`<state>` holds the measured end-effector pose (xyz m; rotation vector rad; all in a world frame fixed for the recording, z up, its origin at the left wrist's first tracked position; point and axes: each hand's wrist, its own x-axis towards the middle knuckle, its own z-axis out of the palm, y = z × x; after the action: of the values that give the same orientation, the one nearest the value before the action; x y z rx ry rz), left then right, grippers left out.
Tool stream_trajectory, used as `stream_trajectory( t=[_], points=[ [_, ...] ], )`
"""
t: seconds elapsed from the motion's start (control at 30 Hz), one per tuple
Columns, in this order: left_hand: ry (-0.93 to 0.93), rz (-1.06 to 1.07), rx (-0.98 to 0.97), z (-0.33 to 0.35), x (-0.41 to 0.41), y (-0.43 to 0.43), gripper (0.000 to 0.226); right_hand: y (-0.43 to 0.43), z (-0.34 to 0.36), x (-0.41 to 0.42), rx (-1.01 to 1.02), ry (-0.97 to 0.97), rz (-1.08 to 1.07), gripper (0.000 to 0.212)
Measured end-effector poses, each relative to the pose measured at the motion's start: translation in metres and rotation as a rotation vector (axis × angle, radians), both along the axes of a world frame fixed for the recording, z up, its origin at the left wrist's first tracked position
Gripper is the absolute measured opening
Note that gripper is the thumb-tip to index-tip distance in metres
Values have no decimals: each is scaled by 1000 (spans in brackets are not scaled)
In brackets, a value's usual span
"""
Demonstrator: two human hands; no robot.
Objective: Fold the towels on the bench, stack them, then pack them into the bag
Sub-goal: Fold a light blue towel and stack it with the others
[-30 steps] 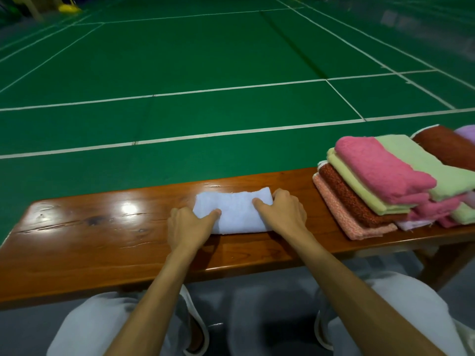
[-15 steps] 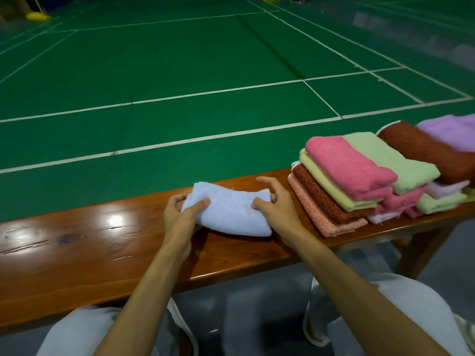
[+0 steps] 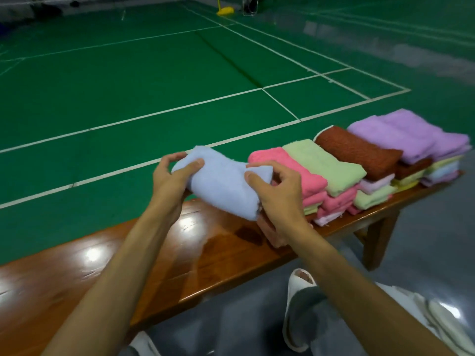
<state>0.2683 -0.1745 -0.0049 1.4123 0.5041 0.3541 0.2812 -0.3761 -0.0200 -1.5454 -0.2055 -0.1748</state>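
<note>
folded light-blue towel point(image 3: 223, 187), held in the air over the wooden worktop point(image 3: 205, 255) — its lower edge hangs just above the polished surface. its right end overlaps the nearest stack in this view; whether it touches that stack cannot be told. left hand point(image 3: 168, 181): fingers clamped on the towel's left end, thumb lying across the top, the other fingers curled behind the far edge. right hand point(image 3: 279, 199): thumb and forefinger pinch the towel's right end, the remaining fingers loosely curled. both forearms reach in from the lower edge of the view. to the right along the worktop, folded towels lie in overlapping stacks — a pink towel point(image 3: 290, 168) on top of the nearest, then a pale green towel point(image 3: 325, 164), a brown towel point(image 3: 357, 150) and, farthest, a purple towel point(image 3: 401, 134), with further pink, green, yellow and pale layers beneath them. lights reflect as bright spots on the bare left part of the worktop. beyond it, a green court floor point(image 3: 154, 73) marked with white lines, and a yellow object point(image 3: 225, 11) at its far edge. below the worktop, a grey floor and a white slipper point(image 3: 299, 304) on the person's foot.
</note>
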Motion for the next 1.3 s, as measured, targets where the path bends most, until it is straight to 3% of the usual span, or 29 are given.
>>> stream_trajectory(
  t=[0.07,0.37,0.43,0.5,0.6,0.7,0.77,0.87,1.0,1.23,1.3],
  points=[
    [-32,-37,17,22,29,-17,48,-17,22,12,55,-11,-60,1],
    [10,-189,-20,40,132,-91,65,-81,45,65,119,150,-305,24],
    [102,-163,137,18,133,-99,77,-89,32,66,-56,204,-281,24],
    [181,-128,401,-9,127,-102,86,-100,17,59,-413,194,-258,24],
    [110,-72,569,-27,117,-104,72,-107,8,48,-822,7,-354,41],
    [86,-45,694,-20,117,-105,69,-108,16,57,-1004,-150,-350,40],
    [137,-30,750,-15,116,-104,77,-106,25,72,-1010,-194,-132,46],
    [220,-53,631,-12,112,-103,97,-98,37,97,-896,-98,183,57],
    [352,-147,310,-15,96,-103,117,-78,40,114,-946,74,358,53],
    [533,-394,31,-11,70,-113,84,-79,34,94,-1005,4,288,51],
    [610,-437,-54,-8,65,-116,94,-79,28,89,-991,43,224,51]
  ],
)
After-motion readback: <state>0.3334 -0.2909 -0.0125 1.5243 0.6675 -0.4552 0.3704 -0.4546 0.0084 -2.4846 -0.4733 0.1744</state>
